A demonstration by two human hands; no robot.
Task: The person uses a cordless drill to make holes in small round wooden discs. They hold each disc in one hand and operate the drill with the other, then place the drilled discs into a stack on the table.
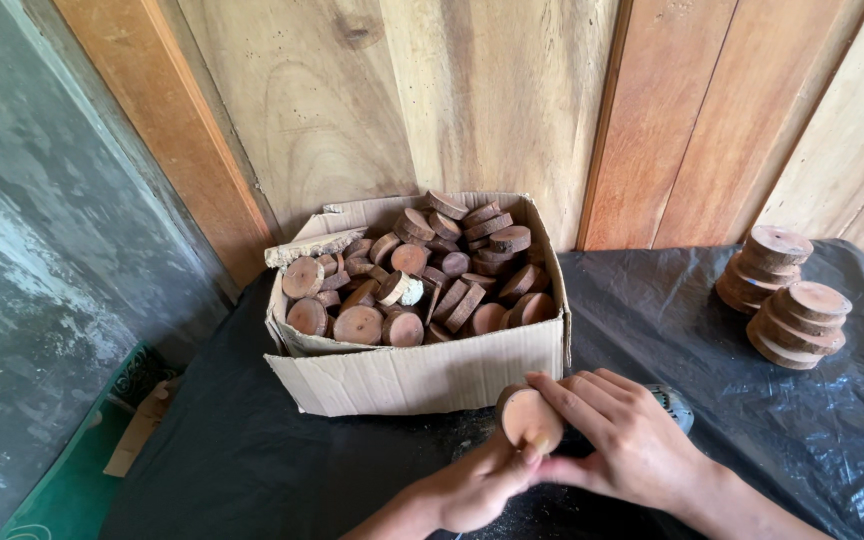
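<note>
My left hand [477,485] and my right hand [627,440] together grip one round wooden disc [530,418], its pale cut face turned up toward me. They hold it just in front of an open cardboard box [422,375] filled with several similar brown wood slices [417,285]. A grey power tool [674,405] lies partly hidden under my right hand; I cannot tell whether the hand touches it.
Two short stacks of larger wood rounds [787,300] stand at the right on the black plastic sheet [252,460] covering the table. Wooden planks [472,100] form the wall behind. A grey wall and green floor lie at the left.
</note>
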